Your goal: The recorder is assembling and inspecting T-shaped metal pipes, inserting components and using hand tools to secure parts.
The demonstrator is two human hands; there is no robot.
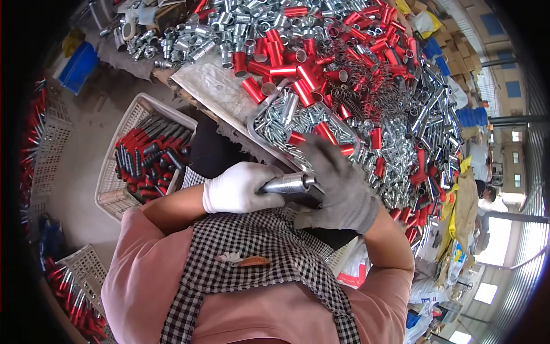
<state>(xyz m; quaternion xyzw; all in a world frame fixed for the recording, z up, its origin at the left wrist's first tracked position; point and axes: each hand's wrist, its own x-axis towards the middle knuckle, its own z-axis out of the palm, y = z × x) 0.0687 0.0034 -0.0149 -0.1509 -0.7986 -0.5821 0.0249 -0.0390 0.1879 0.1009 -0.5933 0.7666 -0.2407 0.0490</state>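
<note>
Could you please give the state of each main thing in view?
Silver metal tube: gripped, ribbed end exposed.
White-gloved left hand: closed around the tube.
Grey-gloved right hand: at the tube's end, blurred, grip unclear.
White plastic crate: uncovered, loaded.
Red metal tubes: loosely heaped.

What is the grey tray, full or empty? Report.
Full, as far as visible: small silvery fasteners cover the grey tray, red tubes on top.

White left glove (240,188), grey right glove (350,198), silver tube (286,183), black-and-white checked apron (281,243)
</note>
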